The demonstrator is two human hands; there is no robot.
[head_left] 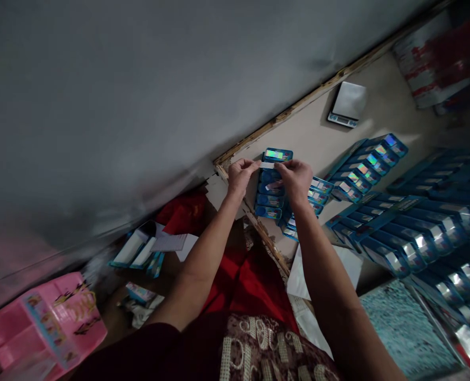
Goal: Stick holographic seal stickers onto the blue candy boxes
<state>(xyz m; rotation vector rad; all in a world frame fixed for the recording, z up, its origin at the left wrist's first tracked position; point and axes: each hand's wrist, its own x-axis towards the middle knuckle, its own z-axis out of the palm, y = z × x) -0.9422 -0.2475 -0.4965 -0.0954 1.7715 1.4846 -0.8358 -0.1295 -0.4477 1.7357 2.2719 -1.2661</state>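
Note:
Above a row of small blue boxes (269,200), a short whitish sticker strip (267,165) is stretched level between my two hands. My left hand (240,177) is closed, pinching its left end between thumb and finger. The right end is pinched by my right hand (296,177), which partly covers the boxes behind it. A pale pinkish strip (273,185) shows just below my right fingers; whether that hand also holds it, I cannot tell. The farthest box in the row bears a shiny holographic sticker (274,154).
Several stacks of blue boxes (413,227) fill the right side of the table (298,132). A digital scale (349,103) lies near the grey wall (139,95). A pink plastic container (52,323) and opened cartons (139,248) lie lower left. The table has a worn wooden edge (272,243).

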